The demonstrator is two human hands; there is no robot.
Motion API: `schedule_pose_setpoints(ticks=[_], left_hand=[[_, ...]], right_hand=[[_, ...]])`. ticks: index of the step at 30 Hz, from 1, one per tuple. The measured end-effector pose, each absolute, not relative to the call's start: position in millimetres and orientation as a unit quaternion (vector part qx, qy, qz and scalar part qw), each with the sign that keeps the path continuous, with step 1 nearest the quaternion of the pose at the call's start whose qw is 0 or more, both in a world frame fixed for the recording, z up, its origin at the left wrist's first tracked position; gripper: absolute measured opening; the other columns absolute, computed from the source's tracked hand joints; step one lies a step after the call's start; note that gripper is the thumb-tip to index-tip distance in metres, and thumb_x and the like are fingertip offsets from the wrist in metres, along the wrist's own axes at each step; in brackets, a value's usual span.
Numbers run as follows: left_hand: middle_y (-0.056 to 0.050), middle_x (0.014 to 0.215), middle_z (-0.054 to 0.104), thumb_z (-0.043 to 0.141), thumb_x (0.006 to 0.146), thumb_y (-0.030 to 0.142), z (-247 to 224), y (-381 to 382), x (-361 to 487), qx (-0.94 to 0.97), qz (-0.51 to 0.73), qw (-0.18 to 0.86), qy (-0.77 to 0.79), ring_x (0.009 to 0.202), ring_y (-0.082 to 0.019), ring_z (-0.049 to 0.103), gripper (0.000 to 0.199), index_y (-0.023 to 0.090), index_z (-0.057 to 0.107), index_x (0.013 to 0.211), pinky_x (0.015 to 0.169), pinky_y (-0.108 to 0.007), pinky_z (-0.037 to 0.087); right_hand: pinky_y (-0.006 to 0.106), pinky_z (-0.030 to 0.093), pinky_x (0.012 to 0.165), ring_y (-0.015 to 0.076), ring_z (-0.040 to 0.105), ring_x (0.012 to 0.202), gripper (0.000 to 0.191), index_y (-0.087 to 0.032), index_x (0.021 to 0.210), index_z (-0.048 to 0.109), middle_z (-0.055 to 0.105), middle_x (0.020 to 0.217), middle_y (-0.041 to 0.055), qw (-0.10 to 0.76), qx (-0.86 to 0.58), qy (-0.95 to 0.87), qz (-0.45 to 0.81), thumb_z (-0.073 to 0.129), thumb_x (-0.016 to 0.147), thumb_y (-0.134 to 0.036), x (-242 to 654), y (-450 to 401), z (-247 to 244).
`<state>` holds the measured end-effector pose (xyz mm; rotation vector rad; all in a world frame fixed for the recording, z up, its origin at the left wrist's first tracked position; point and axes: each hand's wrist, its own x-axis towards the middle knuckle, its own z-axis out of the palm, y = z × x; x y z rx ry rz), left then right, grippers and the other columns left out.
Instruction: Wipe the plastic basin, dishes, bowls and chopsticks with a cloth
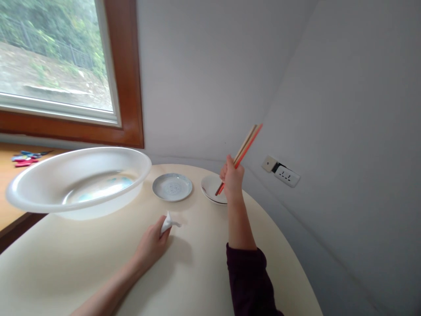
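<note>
My right hand (233, 180) is closed around a bundle of chopsticks (245, 147), some wooden brown and some orange-red. The bundle leans, its upper ends pointing up and right, its lower ends over a white bowl (209, 186) with a dark line near its rim. My wrist covers the bowl's right side; whether the tips touch it I cannot tell. A crumpled white tissue (166, 223) sticks out of my closed left hand (154, 241), low over the table. Between the bowl and a large basin stands a grey-blue patterned plate (172, 187).
The translucent white basin (98, 206) stands at the left of the round cream table (197, 272). Behind it, a wooden surface (8, 175) bears red and blue items (28, 159). A window, walls and a wall socket (287, 175) border the table.
</note>
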<state>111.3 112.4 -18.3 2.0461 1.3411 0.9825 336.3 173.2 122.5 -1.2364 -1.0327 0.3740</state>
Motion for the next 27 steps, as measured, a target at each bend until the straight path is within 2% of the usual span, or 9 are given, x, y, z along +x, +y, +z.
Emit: schedule_pose_setpoints(ticks=[2,5,13,27], left_hand=[[0.003,0.057,0.054,0.039,0.079,0.031,-15.9,111.5,110.6,0.729,0.394,0.246,0.503,0.054,-0.015,0.052,0.015,0.021,0.046,0.069,0.053,-0.023,0.036],[0.002,0.057,0.055,0.040,0.078,0.032,-12.1,111.9,108.0,0.688,0.434,0.256,0.523,0.056,-0.015,0.052,0.018,0.020,0.049,0.069,0.053,-0.023,0.036],[0.001,0.060,0.057,0.042,0.077,0.033,-11.8,113.6,104.2,0.666,0.454,0.284,0.519,0.058,-0.016,0.051,0.019,0.018,0.054,0.072,0.055,-0.024,0.037],[0.001,0.061,0.057,0.043,0.077,0.034,-12.3,115.1,104.1,0.667,0.450,0.286,0.520,0.058,-0.016,0.051,0.018,0.019,0.052,0.072,0.055,-0.024,0.038]], right_hand=[[0.019,0.021,0.034,0.0048,0.020,0.032,0.044,-0.024,0.056,0.023,0.020,0.040,-0.0123,0.760,-0.383,-0.441,0.285,0.050,0.080,-0.048,317.0,165.0,131.0],[0.018,0.014,0.032,0.0026,0.013,0.031,0.050,-0.023,0.052,0.018,0.014,0.037,-0.0137,0.769,-0.301,-0.412,0.384,0.060,0.071,-0.042,288.5,161.6,127.6],[0.019,0.015,0.030,0.0024,0.018,0.028,0.047,-0.023,0.047,0.023,0.020,0.032,-0.0133,0.710,-0.355,-0.410,0.449,0.062,0.067,-0.039,265.8,183.3,84.3],[0.019,0.020,0.032,0.0037,0.024,0.029,0.041,-0.023,0.047,0.028,0.026,0.032,-0.0121,0.664,-0.408,-0.462,0.424,0.062,0.064,-0.039,271.0,201.1,46.1]])
